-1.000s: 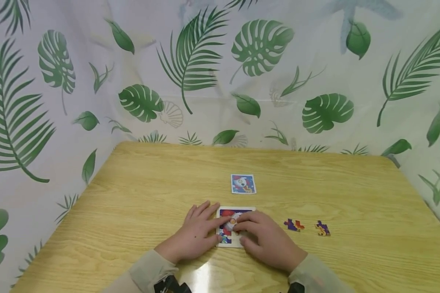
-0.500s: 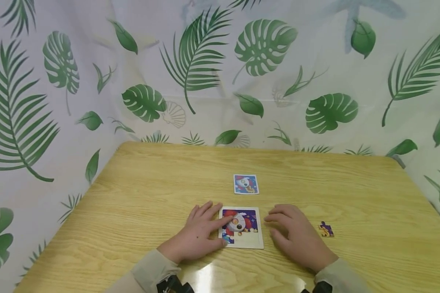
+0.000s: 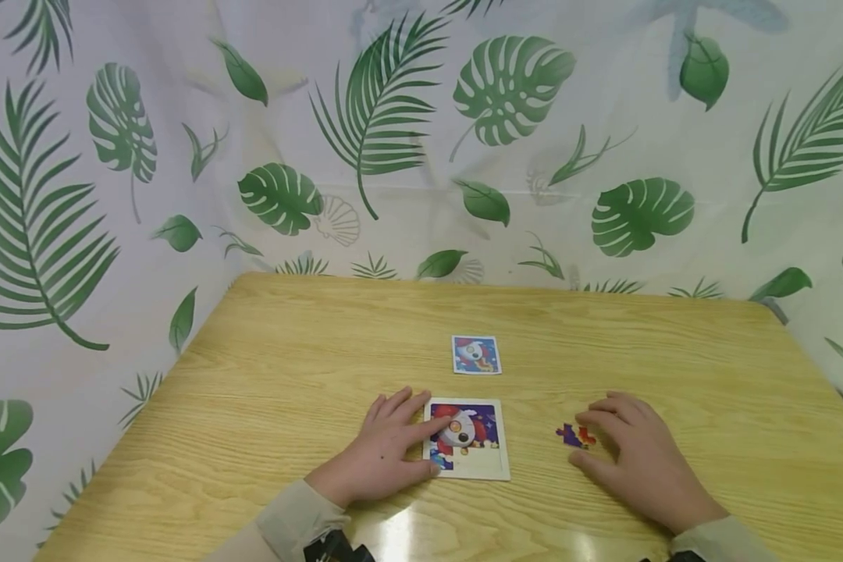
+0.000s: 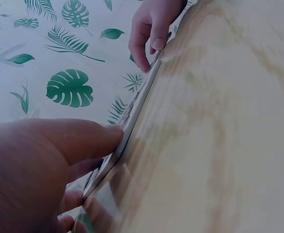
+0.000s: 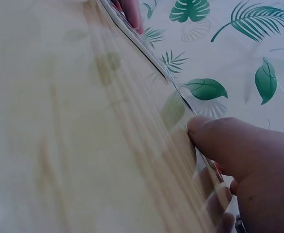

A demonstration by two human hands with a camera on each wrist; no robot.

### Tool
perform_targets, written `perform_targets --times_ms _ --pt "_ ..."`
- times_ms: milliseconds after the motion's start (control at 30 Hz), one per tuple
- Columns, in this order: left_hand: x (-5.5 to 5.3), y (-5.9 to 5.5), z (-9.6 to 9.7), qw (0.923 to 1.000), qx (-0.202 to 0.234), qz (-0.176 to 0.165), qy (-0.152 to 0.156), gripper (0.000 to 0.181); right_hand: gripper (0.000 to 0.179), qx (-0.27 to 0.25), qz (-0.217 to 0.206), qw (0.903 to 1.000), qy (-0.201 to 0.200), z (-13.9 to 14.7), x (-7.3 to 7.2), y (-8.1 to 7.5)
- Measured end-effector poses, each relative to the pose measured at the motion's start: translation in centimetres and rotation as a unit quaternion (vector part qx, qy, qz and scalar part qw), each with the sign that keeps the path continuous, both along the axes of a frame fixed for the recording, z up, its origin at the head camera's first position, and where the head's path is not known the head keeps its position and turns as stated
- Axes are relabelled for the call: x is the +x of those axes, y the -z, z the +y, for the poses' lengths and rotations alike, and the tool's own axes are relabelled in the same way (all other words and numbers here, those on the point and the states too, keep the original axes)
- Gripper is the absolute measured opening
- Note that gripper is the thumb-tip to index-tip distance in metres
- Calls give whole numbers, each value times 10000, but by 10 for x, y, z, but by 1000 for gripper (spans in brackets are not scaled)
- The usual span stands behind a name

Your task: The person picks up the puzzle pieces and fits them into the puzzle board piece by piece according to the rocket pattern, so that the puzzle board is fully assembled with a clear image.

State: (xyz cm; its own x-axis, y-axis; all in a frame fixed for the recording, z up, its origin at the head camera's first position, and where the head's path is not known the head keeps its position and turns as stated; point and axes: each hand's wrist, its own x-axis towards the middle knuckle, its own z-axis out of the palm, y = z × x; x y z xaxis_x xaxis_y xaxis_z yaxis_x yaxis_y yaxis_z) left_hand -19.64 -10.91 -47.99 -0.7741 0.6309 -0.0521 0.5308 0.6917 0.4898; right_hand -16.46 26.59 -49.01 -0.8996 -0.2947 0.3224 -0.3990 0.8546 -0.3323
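Note:
A white-framed jigsaw puzzle [image 3: 481, 467], partly filled with a cartoon picture in red, white and purple, lies on the table. My left hand [image 3: 386, 449] rests flat at its left side, index finger stretched over the picture and thumb at the lower left corner. In the left wrist view, the thumb lies against the edge of the puzzle frame [image 4: 143, 94]. To the right, my right hand [image 3: 646, 460] is over the table with thumb and fingers apart, fingertips right at a loose purple and red jigsaw piece [image 3: 570, 435].
Behind the puzzle lies a small square picture card [image 3: 476, 356] with a similar cartoon image. The wooden table [image 3: 323, 343] reaches back to a white cloth backdrop [image 3: 407, 195] printed with green leaves.
My right hand has moved from the puzzle rightward to the loose purple and red piece. Another loose piece, purple and yellow, is now hidden behind that hand. The left hand stays on the puzzle.

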Motion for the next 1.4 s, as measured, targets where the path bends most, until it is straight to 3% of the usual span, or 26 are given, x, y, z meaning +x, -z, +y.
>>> perform_targets --times_ms 267,667,933,1133,1400 --pt "0 0 0 9999 -20 157 30 65 23 -181 93 9997 -105 4 -2 -3" --pt "0 1 0 10000 18 5 -21 70 19 -409 -69 9990 -179 -2 -4 -1" --pt "-1 1 1 9998 -5 -158 -95 76 20 -625 -349 9966 -396 -31 0 -1" --pt "0 1 2 9999 -2 -85 -61 76 22 -795 -307 9935 -758 -55 -1 1" --pt "1 0 0 9994 107 81 313 73 21 -741 -180 9908 -1116 -86 -3 -2"
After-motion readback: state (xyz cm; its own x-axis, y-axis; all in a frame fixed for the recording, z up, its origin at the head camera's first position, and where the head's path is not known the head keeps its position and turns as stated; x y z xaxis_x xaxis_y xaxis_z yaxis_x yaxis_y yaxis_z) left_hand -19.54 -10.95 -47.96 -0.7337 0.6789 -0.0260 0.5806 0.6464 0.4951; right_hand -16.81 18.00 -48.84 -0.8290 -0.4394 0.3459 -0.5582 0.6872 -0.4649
